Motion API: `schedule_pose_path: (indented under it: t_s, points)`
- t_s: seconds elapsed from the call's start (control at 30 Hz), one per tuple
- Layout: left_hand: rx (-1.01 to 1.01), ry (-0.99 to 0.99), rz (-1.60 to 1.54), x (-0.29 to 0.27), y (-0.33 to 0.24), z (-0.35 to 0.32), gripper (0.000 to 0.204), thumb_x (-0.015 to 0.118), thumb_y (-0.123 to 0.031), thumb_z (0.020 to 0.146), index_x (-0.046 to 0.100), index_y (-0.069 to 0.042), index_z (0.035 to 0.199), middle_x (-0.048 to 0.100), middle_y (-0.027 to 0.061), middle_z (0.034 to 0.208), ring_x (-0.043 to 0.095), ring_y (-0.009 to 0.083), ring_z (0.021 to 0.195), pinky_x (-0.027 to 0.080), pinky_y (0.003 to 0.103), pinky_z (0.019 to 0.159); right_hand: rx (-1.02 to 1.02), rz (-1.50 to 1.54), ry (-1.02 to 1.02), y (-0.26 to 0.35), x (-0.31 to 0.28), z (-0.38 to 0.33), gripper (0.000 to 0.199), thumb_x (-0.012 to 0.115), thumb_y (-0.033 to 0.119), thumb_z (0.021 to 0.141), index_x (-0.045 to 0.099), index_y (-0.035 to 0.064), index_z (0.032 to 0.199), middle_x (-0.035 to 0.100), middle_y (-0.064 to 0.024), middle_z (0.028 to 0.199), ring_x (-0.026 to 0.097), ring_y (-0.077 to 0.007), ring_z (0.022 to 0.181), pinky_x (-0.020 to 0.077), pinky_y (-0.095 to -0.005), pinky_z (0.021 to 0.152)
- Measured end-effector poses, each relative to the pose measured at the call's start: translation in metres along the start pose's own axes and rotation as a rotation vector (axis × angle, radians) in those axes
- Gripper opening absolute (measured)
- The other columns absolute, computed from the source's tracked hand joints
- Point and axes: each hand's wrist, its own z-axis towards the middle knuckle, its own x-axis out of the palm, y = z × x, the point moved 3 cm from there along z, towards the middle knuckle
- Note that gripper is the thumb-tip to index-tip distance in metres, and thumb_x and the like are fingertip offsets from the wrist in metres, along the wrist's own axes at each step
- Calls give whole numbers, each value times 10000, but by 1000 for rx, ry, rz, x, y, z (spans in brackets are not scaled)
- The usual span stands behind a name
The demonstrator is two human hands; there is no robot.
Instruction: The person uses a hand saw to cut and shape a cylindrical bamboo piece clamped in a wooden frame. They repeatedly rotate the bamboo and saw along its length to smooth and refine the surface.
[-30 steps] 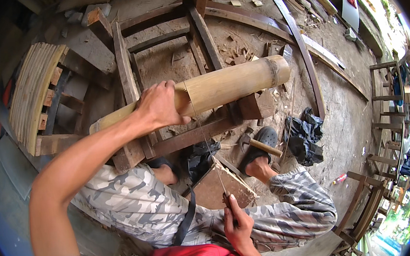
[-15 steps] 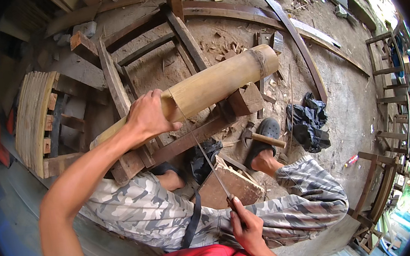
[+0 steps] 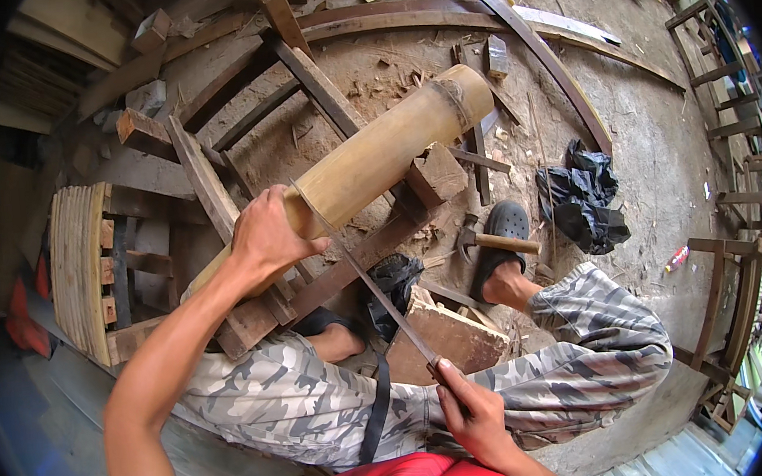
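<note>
We see the bamboo pole (image 3: 391, 152) lying slantwise over the wooden frame (image 3: 201, 175), almost along its near edge. Its right end goes out past the right edge, and toward the left it passes under our forearm. Our left hand (image 3: 263, 235) is bent around the pole and grips it from above, near the left edge of the frame. Our right hand (image 3: 474, 410) is closed around the dark handle of the long-bladed tool (image 3: 379, 295). The blade crosses over the near edge and meets the pole just beside our left thumb; how deep it goes in, we cannot tell.

At the near right corner, the square leg (image 3: 437, 176) stands close in front of the pole. Below the blade, a rough board (image 3: 451, 341) sits between our knees, with a crumpled black plastic sheet (image 3: 394, 283) next to it, so the space there is narrow. The hammer (image 3: 508, 244) lies across our dark shoe (image 3: 508, 219). Farther right we have a black plastic bag (image 3: 583, 191) on the ground, and beyond the far edge a long dark plank (image 3: 528, 45). Left of the frame stands a slatted piece (image 3: 81, 271).
</note>
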Motion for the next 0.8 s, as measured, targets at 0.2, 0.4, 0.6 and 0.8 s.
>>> schedule_pose_path:
  t_s: [0.2, 0.4, 0.6, 0.8]
  points:
    - [-102, 121, -18, -7, -11, 5, 956, 942, -311, 543, 525, 213, 1226, 652, 381, 1086, 683, 452, 1044, 548, 436, 953, 21, 65, -7, 36, 48, 114, 469, 690, 142, 935, 608, 163, 1397, 714, -193, 927, 674, -369, 681, 543, -428, 616]
    - [-38, 44, -9, -2, -6, 6, 867, 909, -370, 585, 569, 170, 1170, 677, 345, 1079, 703, 437, 992, 572, 432, 917, -5, 29, 52, 10, 11, 27, 490, 686, 53, 921, 596, 94, 1401, 732, -203, 1007, 724, -356, 792, 569, -392, 718]
    - [64, -23, 35, 9, 2, 1, 851, 899, -408, 595, 586, 166, 1140, 691, 334, 1025, 713, 437, 949, 587, 442, 884, -86, 21, -66, 24, 13, 48, 585, 719, 108, 880, 577, 195, 1441, 678, -154, 801, 666, -338, 642, 536, -456, 567]
    - [36, 117, 2, 9, 8, 9, 848, 903, -398, 594, 588, 177, 1131, 685, 355, 1008, 716, 435, 944, 593, 443, 872, -74, 59, -36, 35, 57, 115, 537, 671, 162, 928, 550, 205, 1449, 691, -194, 851, 679, -381, 682, 551, -472, 608]
